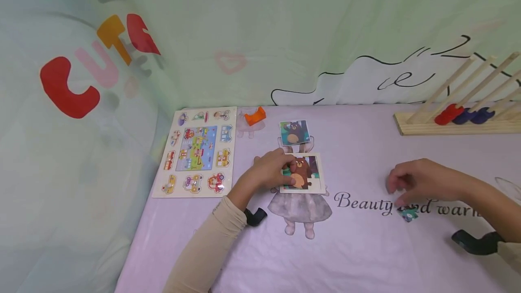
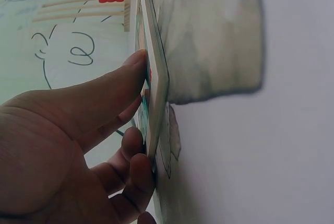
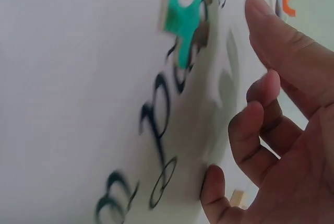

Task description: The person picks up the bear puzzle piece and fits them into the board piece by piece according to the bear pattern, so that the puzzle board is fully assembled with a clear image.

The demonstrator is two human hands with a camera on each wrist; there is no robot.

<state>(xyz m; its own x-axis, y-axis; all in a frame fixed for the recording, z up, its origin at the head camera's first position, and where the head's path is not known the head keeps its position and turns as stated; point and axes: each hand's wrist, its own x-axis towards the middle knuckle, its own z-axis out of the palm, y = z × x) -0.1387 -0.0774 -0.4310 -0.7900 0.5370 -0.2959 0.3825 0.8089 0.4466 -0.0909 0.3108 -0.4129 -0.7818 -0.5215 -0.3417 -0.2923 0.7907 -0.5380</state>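
Observation:
The left hand (image 1: 273, 170) is at the left side of a bear jigsaw puzzle (image 1: 316, 186) in a pale frame. Its curled fingers and thumb hold the board, with the thumb on the picture side in the left wrist view. A gap shows at the picture's lower right. Near the word "and" lies a loose teal puzzle piece (image 1: 408, 214) with a white flower. My right hand (image 1: 427, 180) hovers just above and beyond that piece, fingers loosely bent and holding nothing. In the right wrist view the piece (image 3: 183, 10) is apart from the fingertips.
A bear picture card (image 1: 294, 133) lies behind the puzzle. To the left is a vehicle peg puzzle (image 1: 228, 181), with an orange plastic piece (image 1: 255, 116) beyond it. A wooden peg rack (image 1: 460, 129) with red and blue beads stands at the back right, before a fabric wall.

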